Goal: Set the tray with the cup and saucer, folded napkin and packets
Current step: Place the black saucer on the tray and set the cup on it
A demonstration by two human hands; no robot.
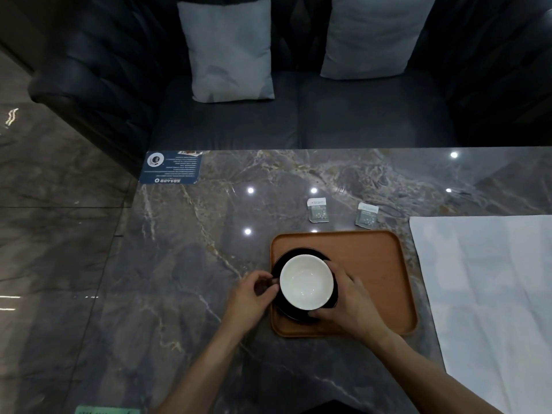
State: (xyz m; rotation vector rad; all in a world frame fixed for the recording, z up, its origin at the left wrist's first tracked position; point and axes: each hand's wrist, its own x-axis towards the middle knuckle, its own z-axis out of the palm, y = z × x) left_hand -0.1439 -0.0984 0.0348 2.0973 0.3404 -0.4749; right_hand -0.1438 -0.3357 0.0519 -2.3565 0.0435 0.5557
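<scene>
A brown wooden tray lies on the marble table. At its left end stands a black saucer with a cup, black outside and white inside, on it. My left hand pinches the cup's handle at the left. My right hand wraps the cup's right side and the saucer's near rim. Two small grey packets lie on the table just beyond the tray. A large white napkin lies spread flat to the right of the tray.
A blue printed card sits at the table's far left corner. Beyond the table is a dark sofa with two pale cushions. A green slip shows at the near edge. Glossy floor lies to the left.
</scene>
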